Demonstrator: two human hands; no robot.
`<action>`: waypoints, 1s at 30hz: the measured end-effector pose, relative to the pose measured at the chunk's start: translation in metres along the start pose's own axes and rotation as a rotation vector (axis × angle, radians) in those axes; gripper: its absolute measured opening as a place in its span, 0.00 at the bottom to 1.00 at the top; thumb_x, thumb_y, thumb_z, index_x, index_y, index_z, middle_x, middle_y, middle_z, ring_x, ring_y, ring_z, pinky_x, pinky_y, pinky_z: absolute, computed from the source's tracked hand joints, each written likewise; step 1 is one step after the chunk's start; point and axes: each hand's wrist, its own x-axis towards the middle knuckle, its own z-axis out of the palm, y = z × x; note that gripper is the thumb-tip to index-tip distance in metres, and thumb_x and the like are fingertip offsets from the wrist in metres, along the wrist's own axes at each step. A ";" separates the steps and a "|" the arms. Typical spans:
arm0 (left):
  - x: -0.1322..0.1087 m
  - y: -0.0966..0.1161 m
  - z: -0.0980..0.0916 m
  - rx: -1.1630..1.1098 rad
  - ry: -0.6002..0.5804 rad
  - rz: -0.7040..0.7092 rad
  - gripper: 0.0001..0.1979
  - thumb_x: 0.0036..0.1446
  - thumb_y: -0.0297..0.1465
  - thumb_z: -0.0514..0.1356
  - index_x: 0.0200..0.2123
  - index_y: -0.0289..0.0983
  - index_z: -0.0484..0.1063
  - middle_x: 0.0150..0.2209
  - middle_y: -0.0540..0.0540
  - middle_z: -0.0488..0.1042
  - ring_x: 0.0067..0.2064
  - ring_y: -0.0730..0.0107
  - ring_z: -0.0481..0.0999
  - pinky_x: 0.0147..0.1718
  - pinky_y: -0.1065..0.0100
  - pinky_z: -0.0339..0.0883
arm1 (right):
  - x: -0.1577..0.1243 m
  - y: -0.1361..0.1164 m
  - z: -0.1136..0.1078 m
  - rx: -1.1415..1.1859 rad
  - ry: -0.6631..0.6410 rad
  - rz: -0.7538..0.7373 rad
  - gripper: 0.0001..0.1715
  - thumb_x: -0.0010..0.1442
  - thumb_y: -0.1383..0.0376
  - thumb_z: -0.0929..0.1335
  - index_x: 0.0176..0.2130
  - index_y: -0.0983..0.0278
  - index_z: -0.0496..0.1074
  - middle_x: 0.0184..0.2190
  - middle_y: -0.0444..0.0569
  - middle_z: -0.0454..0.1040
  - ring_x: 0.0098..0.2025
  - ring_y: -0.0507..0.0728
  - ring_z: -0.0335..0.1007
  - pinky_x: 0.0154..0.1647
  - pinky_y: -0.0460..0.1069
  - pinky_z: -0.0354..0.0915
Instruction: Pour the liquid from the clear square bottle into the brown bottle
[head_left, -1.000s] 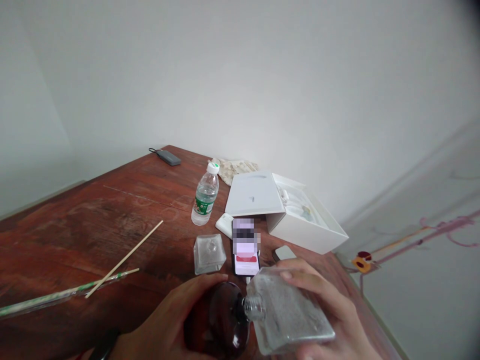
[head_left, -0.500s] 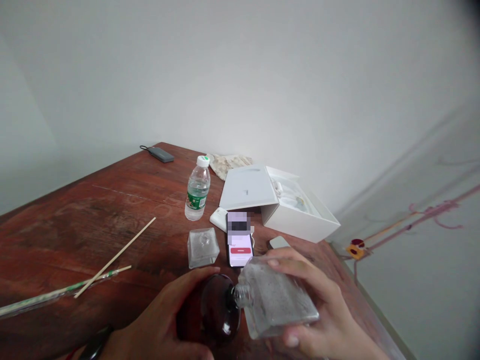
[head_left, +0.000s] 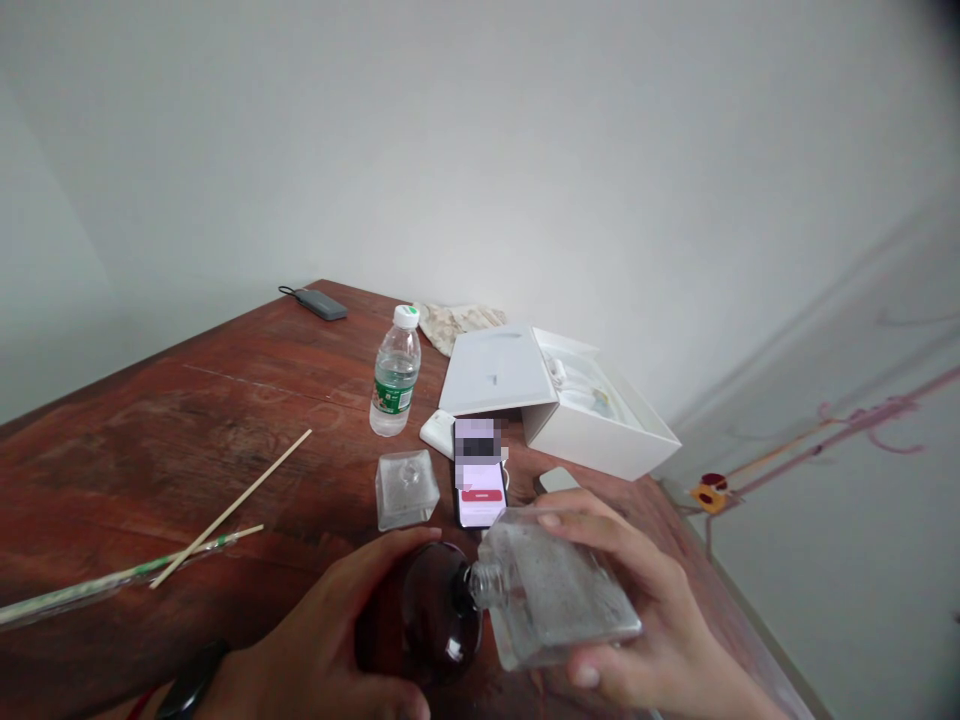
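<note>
My left hand [head_left: 337,630] is wrapped round a dark brown rounded bottle [head_left: 442,620] at the bottom centre. A square clear glass bottle [head_left: 562,590], tilted on its side, is gripped by my right hand [head_left: 652,600] between thumb and fingers. Its threaded neck points left and meets the dark opening of the brown bottle; whether the two touch inside is hidden. Just beyond my hands stands a clear glass cube-shaped stopper or block [head_left: 406,490]. To its right lies a lit phone [head_left: 480,480], close to the glass bottle.
A water bottle [head_left: 395,375] stands behind the glass block. The white box [head_left: 600,440] lies open at the back right. Wooden chopsticks [head_left: 232,508], one pair partly wrapped, rest on the left. A grey device [head_left: 322,304] sits at the far corner of the wooden table [head_left: 150,430].
Both hands and both bottles keep nearly the same pose, necks still together. The whole view has shifted up slightly.
</note>
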 end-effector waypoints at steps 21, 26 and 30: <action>0.001 0.000 -0.002 0.028 -0.027 -0.004 0.46 0.54 0.56 0.78 0.70 0.46 0.69 0.67 0.37 0.76 0.62 0.38 0.79 0.64 0.46 0.72 | -0.001 -0.001 -0.001 -0.005 0.001 0.005 0.43 0.61 0.37 0.77 0.67 0.49 0.72 0.58 0.53 0.79 0.57 0.66 0.81 0.52 0.57 0.80; 0.004 0.004 -0.003 0.060 -0.052 0.005 0.45 0.56 0.56 0.77 0.70 0.46 0.70 0.66 0.38 0.77 0.63 0.39 0.78 0.62 0.47 0.73 | 0.001 -0.003 -0.001 0.009 0.014 0.008 0.42 0.61 0.38 0.77 0.67 0.50 0.72 0.58 0.54 0.79 0.57 0.68 0.81 0.51 0.58 0.81; 0.001 0.000 -0.005 0.047 -0.050 -0.002 0.45 0.55 0.55 0.78 0.71 0.48 0.69 0.67 0.38 0.76 0.64 0.38 0.78 0.64 0.45 0.71 | 0.002 -0.003 -0.001 0.023 -0.004 -0.007 0.41 0.62 0.39 0.77 0.67 0.49 0.72 0.56 0.53 0.79 0.56 0.66 0.81 0.51 0.58 0.81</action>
